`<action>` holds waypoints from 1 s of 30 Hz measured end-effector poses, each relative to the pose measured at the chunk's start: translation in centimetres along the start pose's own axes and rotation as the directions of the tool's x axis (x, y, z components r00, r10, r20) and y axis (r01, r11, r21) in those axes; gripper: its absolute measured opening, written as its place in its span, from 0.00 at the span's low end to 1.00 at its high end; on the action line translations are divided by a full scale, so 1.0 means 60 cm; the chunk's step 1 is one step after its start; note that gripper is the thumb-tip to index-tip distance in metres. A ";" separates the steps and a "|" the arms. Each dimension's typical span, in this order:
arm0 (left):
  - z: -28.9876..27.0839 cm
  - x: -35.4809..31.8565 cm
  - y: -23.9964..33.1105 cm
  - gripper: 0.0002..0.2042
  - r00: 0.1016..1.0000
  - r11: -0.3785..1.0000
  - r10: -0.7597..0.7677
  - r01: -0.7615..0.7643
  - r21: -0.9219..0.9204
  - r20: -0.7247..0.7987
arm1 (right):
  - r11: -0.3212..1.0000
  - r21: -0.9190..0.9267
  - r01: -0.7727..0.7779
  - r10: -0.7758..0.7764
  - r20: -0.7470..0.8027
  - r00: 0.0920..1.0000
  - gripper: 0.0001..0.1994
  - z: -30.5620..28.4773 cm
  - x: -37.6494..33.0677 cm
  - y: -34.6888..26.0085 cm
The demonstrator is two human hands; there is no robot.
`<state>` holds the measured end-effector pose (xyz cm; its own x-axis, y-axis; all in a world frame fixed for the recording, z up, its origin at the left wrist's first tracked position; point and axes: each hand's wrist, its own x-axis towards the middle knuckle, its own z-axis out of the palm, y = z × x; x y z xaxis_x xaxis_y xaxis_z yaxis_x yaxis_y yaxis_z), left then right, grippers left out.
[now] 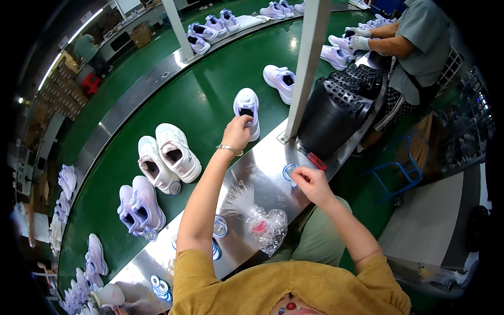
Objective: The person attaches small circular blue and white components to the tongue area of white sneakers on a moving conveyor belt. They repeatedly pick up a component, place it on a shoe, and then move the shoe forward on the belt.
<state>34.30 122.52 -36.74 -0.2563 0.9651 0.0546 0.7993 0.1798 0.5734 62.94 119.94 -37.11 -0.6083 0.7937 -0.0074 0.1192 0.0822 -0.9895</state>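
My left hand (238, 133) is closed on the collar of a white-lilac sneaker (247, 100), which sits on the green belt (210, 100) with its toe pointing away. My right hand (311, 186) is over the metal ledge (262, 157), its fingers pinched together. Right at those fingertips is a round blue-and-white tag (287, 171). Whether the fingers hold that tag or something thin is too small to tell. On the ledge between my arms lie a bundle of clear plastic fasteners (240, 200) and a crumpled clear plastic bag (272, 229) with something red in it.
White sneakers (178, 152) and lilac sneakers (142, 205) stand on the belt to my left; a single sneaker (280, 83) is farther right. A white post (307, 63) rises beside a black bin (331, 121) and a red-handled cutter (315, 160). A gloved co-worker (420, 47) handles shoes at far right.
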 end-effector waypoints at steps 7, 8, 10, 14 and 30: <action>-0.045 -0.100 0.003 0.19 0.869 0.729 -0.484 0.331 -0.599 -0.108 | 0.910 -0.311 0.275 -0.278 0.034 0.960 0.07 0.040 0.102 -0.039; -0.044 -0.103 0.000 0.17 0.836 0.591 -0.548 0.377 -0.714 -0.012 | 0.877 -0.369 0.308 -0.321 0.029 0.947 0.07 0.050 0.116 -0.038; -0.046 -0.105 -0.004 0.14 0.827 0.435 -0.550 0.404 -0.805 0.117 | 0.804 -0.504 0.314 -0.330 0.061 0.942 0.08 0.067 0.140 -0.037; -0.045 -0.111 -0.004 0.09 0.821 0.324 -0.533 0.423 -0.846 0.207 | 0.679 -0.661 0.319 -0.292 0.155 0.944 0.06 0.087 0.164 -0.034; -0.051 -0.128 -0.002 0.05 0.841 0.526 -0.534 0.405 -0.748 0.080 | 0.882 -0.444 0.157 -0.053 0.238 0.970 0.08 0.125 0.190 -0.045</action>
<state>34.47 114.50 -34.73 -0.5994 0.7312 -0.3258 -0.0898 0.3430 0.9350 49.81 124.26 -35.62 -0.7829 0.6221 0.0108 0.3578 0.4644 -0.8101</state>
